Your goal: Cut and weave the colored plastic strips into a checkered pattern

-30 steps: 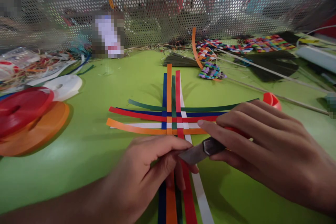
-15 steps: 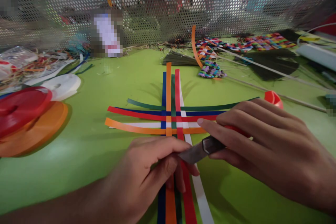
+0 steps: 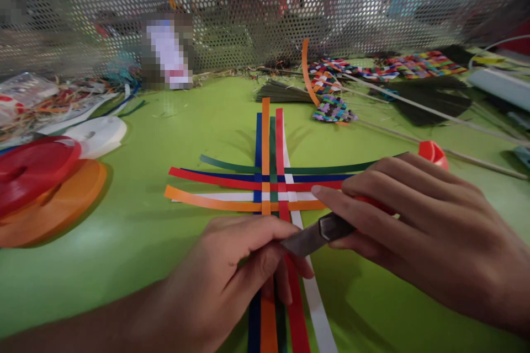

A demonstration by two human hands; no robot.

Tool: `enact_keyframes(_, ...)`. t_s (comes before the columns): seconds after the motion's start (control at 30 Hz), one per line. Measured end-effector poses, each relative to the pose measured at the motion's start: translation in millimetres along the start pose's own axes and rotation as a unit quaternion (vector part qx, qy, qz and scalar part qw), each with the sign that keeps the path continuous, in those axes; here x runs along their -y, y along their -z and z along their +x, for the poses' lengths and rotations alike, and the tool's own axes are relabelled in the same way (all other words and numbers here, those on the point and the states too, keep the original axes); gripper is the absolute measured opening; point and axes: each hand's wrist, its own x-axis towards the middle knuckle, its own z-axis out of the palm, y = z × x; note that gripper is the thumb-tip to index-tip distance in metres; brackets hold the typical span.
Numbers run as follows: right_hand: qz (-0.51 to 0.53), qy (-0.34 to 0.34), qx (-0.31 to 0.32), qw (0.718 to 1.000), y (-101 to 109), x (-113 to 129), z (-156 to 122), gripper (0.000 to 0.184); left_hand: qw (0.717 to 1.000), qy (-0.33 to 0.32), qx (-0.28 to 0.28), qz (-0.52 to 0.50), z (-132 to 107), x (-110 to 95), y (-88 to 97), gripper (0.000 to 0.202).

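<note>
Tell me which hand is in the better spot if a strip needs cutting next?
Probably the right: the right hand holds the knife, its blade angled toward the strips. The left hand has its fingers at the strips, close to the blade's tip.

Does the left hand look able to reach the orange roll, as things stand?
Probably yes: only green tabletop shows between the left hand and the orange roll. The red roll covers just part of it. The hand would first leave the strips.

Soft shadows on tabletop (image 3: 186, 132); blur behind mesh (image 3: 232, 5).
</note>
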Motion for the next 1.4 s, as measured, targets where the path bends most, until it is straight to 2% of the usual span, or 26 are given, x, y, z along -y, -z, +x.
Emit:
enact_keyframes(0.27,-0.001,-0.003,0.002,1.000,-0.5,0.1,0.2,0.018,1.000,0.005,-0.003,-0.013,2.4,-1.7,-1.2,0.031)
enact_keyframes(0.43,0.000,-0.003,-0.004,1.000,-0.2,-1.4,0.3,0.024,1.000,-0.007,0.011,0.017,3.1,-1.5,-0.8,0.032)
enact_keyframes(0.67,0.024,0.000,0.007,1.000,0.5,1.6,-0.4,0.022,1.000,-0.001,-0.014,0.024,2.7,-4.2,1.5,0.028)
enact_keyframes(1.4,0.021,-0.006,0.011,1.000,-0.8,2.9,1.5,0.024,0.999,-0.006,0.010,0.030,2.6,2.0,1.1,0.027)
